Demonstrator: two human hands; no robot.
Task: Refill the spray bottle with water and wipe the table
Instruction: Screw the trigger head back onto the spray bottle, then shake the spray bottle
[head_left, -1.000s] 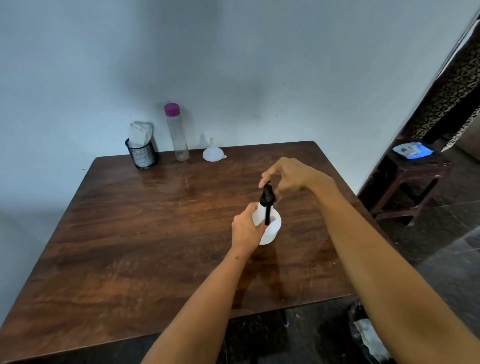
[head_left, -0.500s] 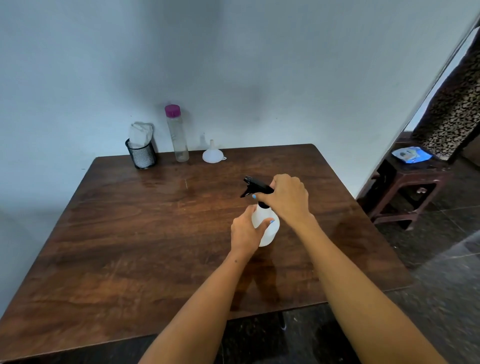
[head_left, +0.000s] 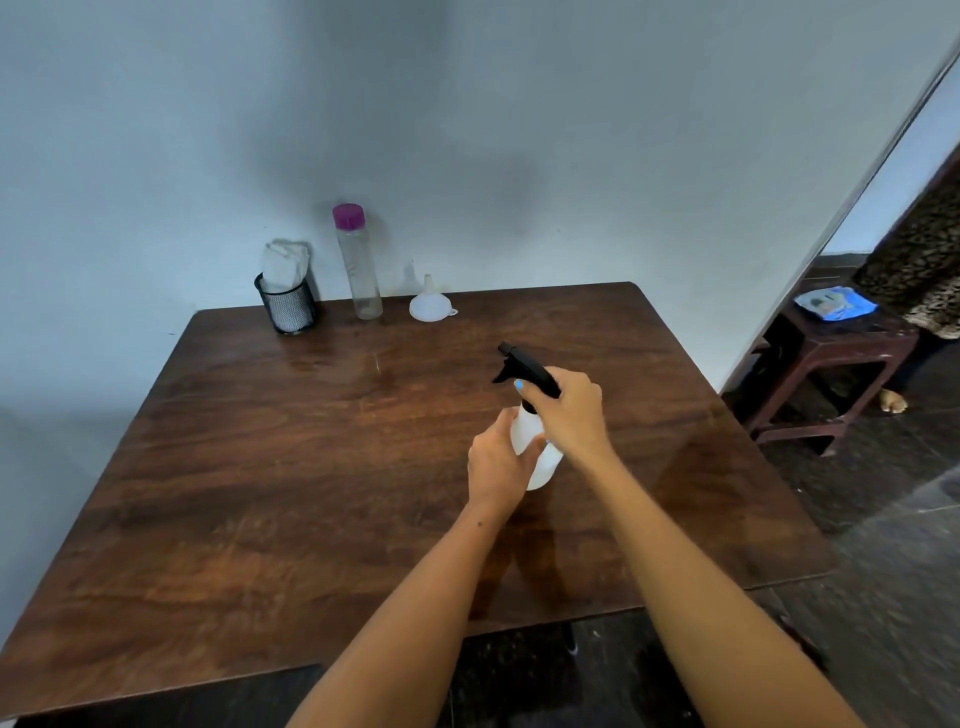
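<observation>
While my left hand (head_left: 497, 460) grips the white spray bottle (head_left: 535, 451) mid-table (head_left: 260, 493) | right hand (head_left: 569, 410) clasps black trigger head (head_left: 524, 368) | step, I judge: cap on/off | next: twist w/ steady base; funnel (head_left: 430, 304), water bottle (head_left: 357, 262) at rear

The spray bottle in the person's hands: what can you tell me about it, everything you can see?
The spray bottle has a white, plastic-looking body and a black trigger head, nozzle pointing left and away. It stands upright on the wooden table, right of centre. The left hand grips the body; the right hand wraps around the head. Any contents cannot be seen.
</observation>
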